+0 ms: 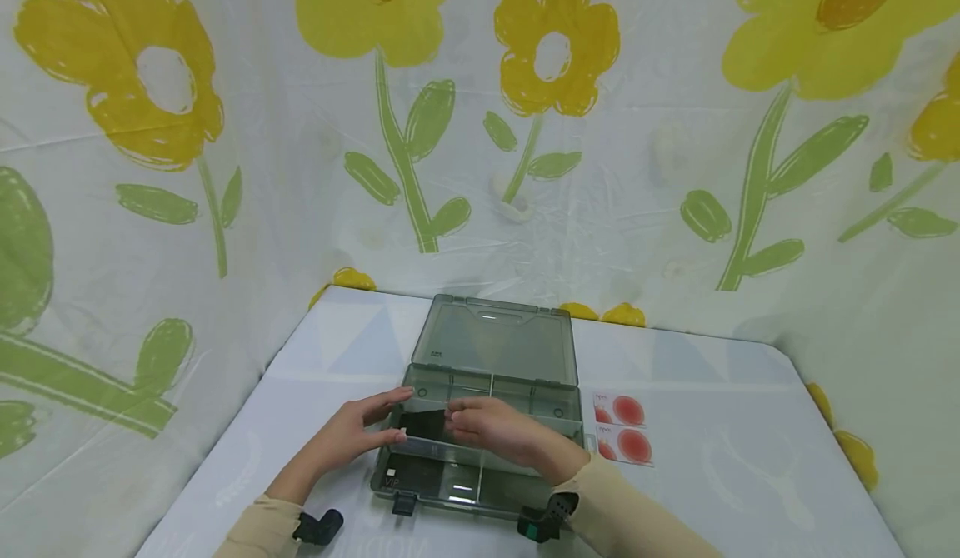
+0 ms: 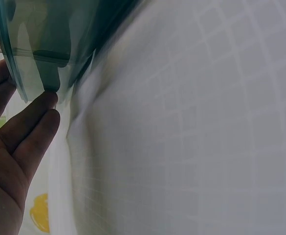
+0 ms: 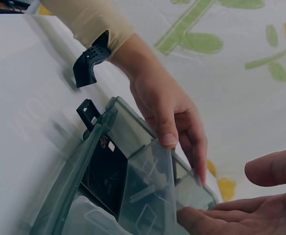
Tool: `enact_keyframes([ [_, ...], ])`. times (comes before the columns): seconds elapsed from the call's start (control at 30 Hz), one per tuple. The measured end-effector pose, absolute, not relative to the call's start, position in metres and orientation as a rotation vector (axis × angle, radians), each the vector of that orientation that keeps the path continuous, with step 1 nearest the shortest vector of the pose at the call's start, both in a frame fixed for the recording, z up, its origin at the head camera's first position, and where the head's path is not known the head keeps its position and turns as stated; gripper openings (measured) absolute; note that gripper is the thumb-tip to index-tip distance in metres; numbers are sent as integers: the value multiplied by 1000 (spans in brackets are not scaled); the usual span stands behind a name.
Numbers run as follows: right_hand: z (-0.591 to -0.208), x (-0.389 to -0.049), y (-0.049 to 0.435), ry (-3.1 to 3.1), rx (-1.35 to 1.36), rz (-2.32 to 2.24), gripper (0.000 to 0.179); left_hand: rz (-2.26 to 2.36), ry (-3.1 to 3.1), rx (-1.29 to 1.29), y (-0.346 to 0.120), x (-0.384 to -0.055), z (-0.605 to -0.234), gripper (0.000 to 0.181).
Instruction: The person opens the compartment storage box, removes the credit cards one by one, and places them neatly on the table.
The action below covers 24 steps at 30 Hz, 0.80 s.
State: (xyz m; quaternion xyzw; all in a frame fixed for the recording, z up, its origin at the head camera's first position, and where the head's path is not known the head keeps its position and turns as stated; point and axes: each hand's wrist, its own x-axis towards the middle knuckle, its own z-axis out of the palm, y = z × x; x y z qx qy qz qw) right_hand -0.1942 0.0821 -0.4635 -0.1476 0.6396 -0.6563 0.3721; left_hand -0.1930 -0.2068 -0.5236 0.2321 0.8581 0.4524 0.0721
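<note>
A grey-green see-through compartment box [image 1: 491, 337] lies on the table with its lid laid back. In the head view my left hand [image 1: 337, 437] is at its left side; in the right wrist view that thumb touches a clear divider [image 3: 150, 181]. The left wrist view shows straight fingers [image 2: 35, 127] against the box's outer wall. Inside the middle row, my right hand [image 1: 502, 429] has its fingertips beside a black card [image 1: 422, 423], its thumb apart from the fingers. Whether it touches the card cannot be told. A black card marked VIP [image 1: 412, 475] lies in the front left compartment.
Two cards with red round pictures, an upper one [image 1: 628, 411] and a lower one [image 1: 633, 445], lie right of the box. A white cloth with yellow flowers [image 1: 555, 50] hangs behind and beside the table [image 1: 712, 425]. Latches [image 1: 404, 504] stick out at the box's front edge.
</note>
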Motion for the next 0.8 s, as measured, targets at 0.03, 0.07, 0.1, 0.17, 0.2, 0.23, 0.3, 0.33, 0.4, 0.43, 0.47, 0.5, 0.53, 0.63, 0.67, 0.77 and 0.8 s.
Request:
enact_keyframes([
  [0.03, -463, -194, 82, 1630, -392, -1686, 57, 1361, 2578, 703, -207, -193, -524, 67],
  [0.07, -462, -195, 82, 1625, -401, -1689, 57, 1362, 2577, 708, -207, -193, -524, 67],
  [0.1, -462, -195, 82, 1620, -408, -1691, 58, 1363, 2576, 712, -207, -193, -524, 67],
  [0.17, -460, -195, 81, 1617, -412, -1697, 58, 1366, 2574, 719, -207, -193, -524, 67],
  [0.2, -460, -195, 81, 1615, -414, -1700, 58, 1365, 2575, 721, -207, -194, -524, 67],
  [0.23, -460, -196, 81, 1614, -414, -1704, 58, 1367, 2574, 722, -207, -194, -524, 67],
  [0.3, -460, -197, 80, 1616, -419, -1713, 58, 1367, 2574, 721, -207, -194, -525, 67],
  [0.33, -460, -197, 80, 1617, -421, -1717, 57, 1367, 2573, 720, -207, -194, -525, 67],
  [0.4, -460, -199, 79, 1619, -425, -1724, 56, 1364, 2573, 716, -207, -194, -525, 67],
  [0.43, -461, -199, 78, 1621, -425, -1729, 55, 1362, 2574, 713, -207, -194, -525, 67],
  [0.47, -461, -200, 77, 1624, -428, -1732, 54, 1360, 2575, 710, -207, -194, -525, 67],
  [0.5, -462, -201, 77, 1626, -425, -1736, 53, 1357, 2576, 706, -207, -194, -525, 67],
  [0.53, -463, -202, 76, 1628, -422, -1740, 52, 1354, 2577, 704, -207, -194, -525, 67],
  [0.63, -466, -204, 73, 1638, -417, -1750, 50, 1353, 2578, 696, -208, -194, -525, 68],
  [0.67, -468, -205, 72, 1646, -418, -1749, 50, 1354, 2577, 695, -208, -194, -526, 68],
  [0.77, -473, -207, 67, 1677, -425, -1740, 48, 1349, 2587, 685, -208, -194, -526, 67],
  [0.8, -475, -207, 65, 1698, -432, -1731, 48, 1345, 2591, 678, -208, -194, -525, 66],
])
